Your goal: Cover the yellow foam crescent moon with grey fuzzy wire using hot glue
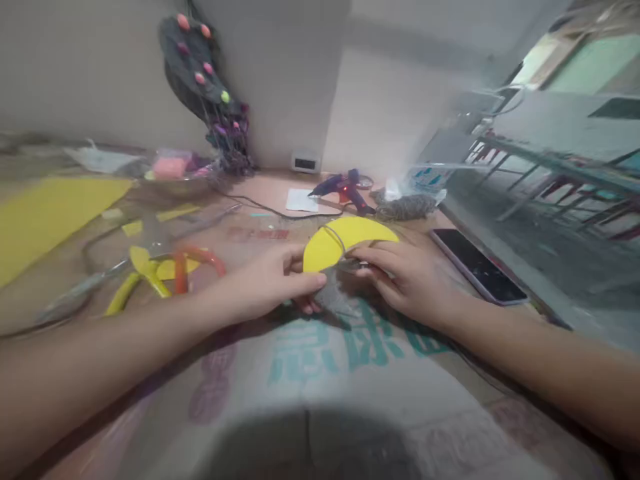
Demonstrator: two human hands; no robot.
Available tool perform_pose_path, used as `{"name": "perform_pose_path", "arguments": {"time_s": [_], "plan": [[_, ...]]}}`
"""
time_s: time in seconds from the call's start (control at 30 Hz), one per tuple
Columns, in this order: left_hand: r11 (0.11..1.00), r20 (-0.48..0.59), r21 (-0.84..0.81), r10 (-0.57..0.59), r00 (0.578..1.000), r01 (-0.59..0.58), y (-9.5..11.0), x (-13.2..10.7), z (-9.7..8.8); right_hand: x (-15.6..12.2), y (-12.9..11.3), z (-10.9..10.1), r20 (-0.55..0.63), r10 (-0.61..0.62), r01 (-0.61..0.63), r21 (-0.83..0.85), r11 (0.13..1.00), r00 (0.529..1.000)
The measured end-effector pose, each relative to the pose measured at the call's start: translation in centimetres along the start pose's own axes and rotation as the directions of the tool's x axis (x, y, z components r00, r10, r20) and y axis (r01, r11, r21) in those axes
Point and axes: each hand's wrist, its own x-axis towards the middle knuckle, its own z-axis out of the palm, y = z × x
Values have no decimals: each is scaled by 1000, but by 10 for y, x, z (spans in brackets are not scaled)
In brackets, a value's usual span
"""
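Note:
A yellow crescent-shaped foam cutout (345, 241) is held between both hands above a printed sack (320, 373) spread on the floor. My left hand (273, 280) pinches its left end, fingers closed on it. My right hand (405, 277) grips the lower right edge, fingers curled over the cutout and over a grey fuzzy strand (336, 297) that hangs below it. A thin strand also crosses the crescent's face.
Scissors with yellow and orange handles (165, 270) lie to the left, beside yellow foam sheets (47, 213). A blue glue gun (343, 187) with its cord rests behind. A phone (477, 265) lies right. A grey yarn clump (403, 207) sits behind. A dark beaded hanging (205, 87) leans against the wall.

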Motion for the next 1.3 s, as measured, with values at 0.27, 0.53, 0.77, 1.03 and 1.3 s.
{"name": "perform_pose_path", "arguments": {"time_s": [0.27, 0.53, 0.77, 1.03, 1.3], "plan": [[1000, -16, 29, 12, 1000, -11, 1, 4, 2, -1, 1, 2, 9, 13, -14, 12, 1000, 1000], [997, -39, 73, 30, 999, -27, 0, 4, 1, 0, 1, 3, 54, 48, -53, 96, 994, 997], [998, -23, 51, 30, 999, -29, -1, 5, 2, 0, 0, 3, 66, 67, -73, 91, 993, 996], [997, -60, 80, -2, 998, 7, 3, 4, 4, 0, -2, 4, 7, 43, -43, 29, 999, 999], [992, -61, 122, 21, 998, -14, 2, 3, 4, -1, -2, 3, 40, 27, -27, -9, 1000, 999]]}}
